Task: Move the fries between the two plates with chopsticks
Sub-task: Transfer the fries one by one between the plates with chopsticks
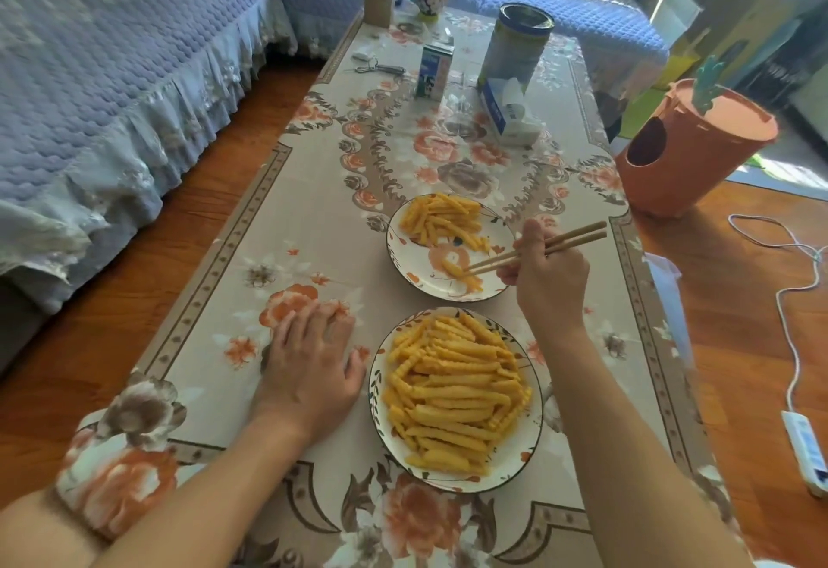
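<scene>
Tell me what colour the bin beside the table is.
Orange, with a green leafy top on the bin; seen in the head view.

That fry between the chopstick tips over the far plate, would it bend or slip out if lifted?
The fry looks short, straight and crinkle-cut, so it probably stays stiff and light. Its ridges likely give the chopsticks some bite, though the smooth tapered tips in the right hand could let it pivot. If dropped, it would probably land on the far plate.
</scene>
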Demonstrator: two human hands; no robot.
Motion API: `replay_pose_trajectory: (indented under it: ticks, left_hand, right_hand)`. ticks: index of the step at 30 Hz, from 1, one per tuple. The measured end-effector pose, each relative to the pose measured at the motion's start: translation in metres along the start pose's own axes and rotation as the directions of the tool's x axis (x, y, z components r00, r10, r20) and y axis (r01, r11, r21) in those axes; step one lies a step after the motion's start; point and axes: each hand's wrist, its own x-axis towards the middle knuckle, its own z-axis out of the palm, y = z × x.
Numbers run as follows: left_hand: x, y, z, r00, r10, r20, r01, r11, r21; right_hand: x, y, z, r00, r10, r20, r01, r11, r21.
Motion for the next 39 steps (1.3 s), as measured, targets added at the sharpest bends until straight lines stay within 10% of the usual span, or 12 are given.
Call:
replay_pose_trajectory:
  ticks: [8,17,29,39]
  left_hand:
    - [-0.002,0.001,-0.001,1.0,0.0,0.011,0.0,1.0,0.014]
    - [-0.002,0.002,-0.003,1.0,-0.005,0.012,0.005,1.0,-0.006]
    - [-0.003,0.001,-0.002,1.0,0.0,0.001,0.0,1.0,-0.008]
    - [-0.002,0.0,0.001,1.0,0.003,-0.006,-0.003,1.0,-0.012]
  right_hand:
    - [-0.022,-0.045,-0.046,0.956,-0.031,0.292,-0.034,0.976,0.214]
    - [-0.042,-0.065,-0.022,0.798,-0.084,0.596,0.166,0.982,-0.085]
    - [0.011,-0.019,-0.036,0.997,-0.036,0.061,0.032,0.997,0.068]
    - [0.03,-0.007,0.012,0.99,-0.113,0.089,0.116,0.993,-0.025]
